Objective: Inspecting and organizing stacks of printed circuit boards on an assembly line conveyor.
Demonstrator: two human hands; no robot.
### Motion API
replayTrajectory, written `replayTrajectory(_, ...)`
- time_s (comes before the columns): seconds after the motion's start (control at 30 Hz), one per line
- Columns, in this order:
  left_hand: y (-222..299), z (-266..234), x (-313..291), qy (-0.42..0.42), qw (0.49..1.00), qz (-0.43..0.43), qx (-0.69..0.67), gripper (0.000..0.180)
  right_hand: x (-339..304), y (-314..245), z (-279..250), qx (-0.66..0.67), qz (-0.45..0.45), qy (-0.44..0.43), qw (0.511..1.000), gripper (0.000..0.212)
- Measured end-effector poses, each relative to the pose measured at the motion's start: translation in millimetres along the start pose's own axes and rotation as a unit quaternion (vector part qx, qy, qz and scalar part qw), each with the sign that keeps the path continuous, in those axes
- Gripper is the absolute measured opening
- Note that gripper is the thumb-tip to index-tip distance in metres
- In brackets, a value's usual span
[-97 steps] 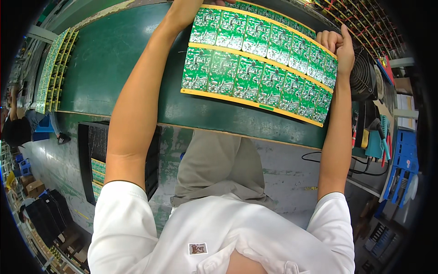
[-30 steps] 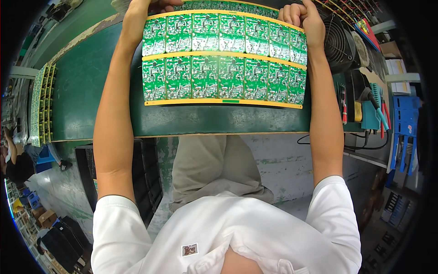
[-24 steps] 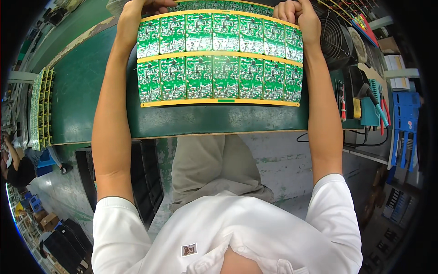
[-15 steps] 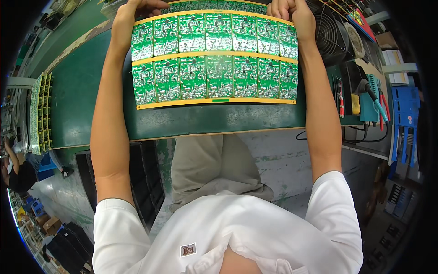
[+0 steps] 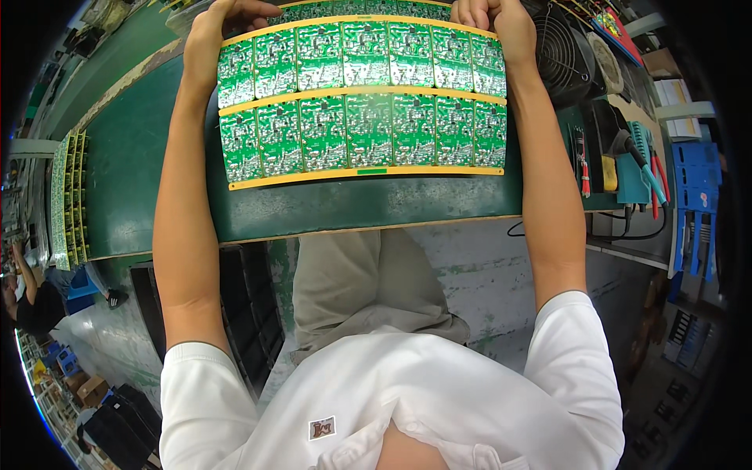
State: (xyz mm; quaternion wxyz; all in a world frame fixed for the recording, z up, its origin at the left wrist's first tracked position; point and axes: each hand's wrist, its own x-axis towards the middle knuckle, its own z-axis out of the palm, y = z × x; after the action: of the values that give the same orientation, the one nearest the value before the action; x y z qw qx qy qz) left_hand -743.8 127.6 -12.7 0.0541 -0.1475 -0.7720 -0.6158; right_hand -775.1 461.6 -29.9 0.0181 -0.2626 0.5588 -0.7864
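Note:
A large green circuit board panel [image 5: 368,129] with yellow strips tilts above the green bench. Its soldered side faces me, in rows of several small boards. My left hand [image 5: 215,31] is closed on the panel's far left corner, its fingers reaching behind the upper strip. At the far right corner my right hand [image 5: 501,27] grips the panel with curled fingers. Behind the upper strip shows another row of green boards [image 5: 313,11]; whether it belongs to the same panel I cannot tell.
More circuit board panels [image 5: 70,200] stand at the bench's [image 5: 141,172] left end. A black fan [image 5: 560,59] sits at the far right. Nearer are a soldering iron [image 5: 638,160], red-handled tools [image 5: 585,176] and blue racks [image 5: 695,204]. Another person [image 5: 39,301] is far left.
The panel and both my hands have shifted slightly to the left. My grip on it looks the same.

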Motion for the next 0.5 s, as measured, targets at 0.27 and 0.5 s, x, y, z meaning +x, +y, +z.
replayTrajectory(0.27, -4, 0, 2, 0.002, 1.0, -0.007, 0.001, 0.054, -2, 7, -6, 0.154, 0.087, -0.007, 0.984, 0.07)
replayTrajectory(0.5, 4, 2, -1, 0.009, 0.999, -0.028, -0.021, 0.053, -1, 10, -6, 0.237, 0.111, 0.004, 0.965, 0.07)
